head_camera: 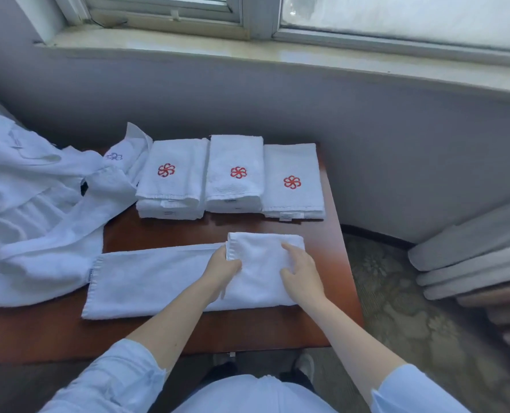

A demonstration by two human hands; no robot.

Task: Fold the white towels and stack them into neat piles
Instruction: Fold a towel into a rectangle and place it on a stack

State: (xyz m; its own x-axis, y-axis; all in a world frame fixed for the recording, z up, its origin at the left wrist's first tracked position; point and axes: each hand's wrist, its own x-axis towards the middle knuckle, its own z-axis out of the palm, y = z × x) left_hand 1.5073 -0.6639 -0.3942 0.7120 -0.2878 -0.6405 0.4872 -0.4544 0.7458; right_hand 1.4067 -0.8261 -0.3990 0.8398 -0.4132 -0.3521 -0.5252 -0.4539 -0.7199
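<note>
Left hand point(225, 265) pinching the hem of the folded-over flap, right hand point(302, 268) spread flat on it: white towel point(146, 281) along the table's point(158, 231) near edge; judged soft, light, limp, best taken at hem corners.

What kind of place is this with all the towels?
Probably a hotel room, though I can't be sure: stacks of folded white towels with the same red logo, a heap of unfolded white linen, and patterned carpet.

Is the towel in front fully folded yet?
No, only the right end of the towel is folded over; the rest lies flat.
</note>
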